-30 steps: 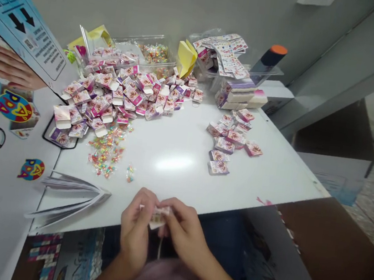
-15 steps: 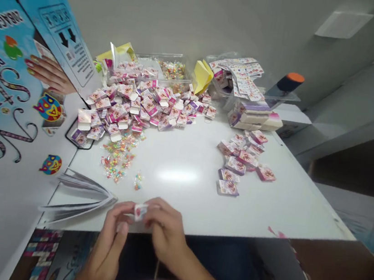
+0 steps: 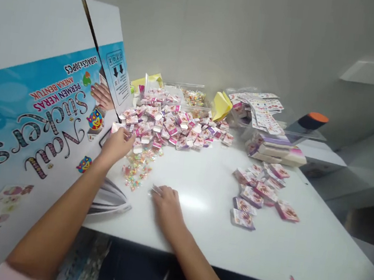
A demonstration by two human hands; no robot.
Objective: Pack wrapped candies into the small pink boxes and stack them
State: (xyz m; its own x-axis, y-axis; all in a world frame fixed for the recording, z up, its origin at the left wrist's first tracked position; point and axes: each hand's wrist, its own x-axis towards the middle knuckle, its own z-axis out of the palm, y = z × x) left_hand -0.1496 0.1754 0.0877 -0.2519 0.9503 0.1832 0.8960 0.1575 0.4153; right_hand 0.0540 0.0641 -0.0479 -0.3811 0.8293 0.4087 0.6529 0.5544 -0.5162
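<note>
My left hand reaches to the left end of a heap of small pink-and-white boxes. Its fingers are closed on a small box there, partly hidden by the hand. Low over the white table, my right hand pinches a small clear candy packet, mostly covered by the fingers. Between the hands and the heap lie loose candy packets with bright orange, green and yellow pieces.
A large printed carton stands along the left. A folded booklet lies beside it. Several flat small boxes are at right. Behind them are sticker sheets, stacked packs and an orange-topped dark cylinder.
Both hands were together at the table's front edge around a small white printed piece. My left hand has gone to the box heap, my right to the lone candy packet. The view has shifted left.
</note>
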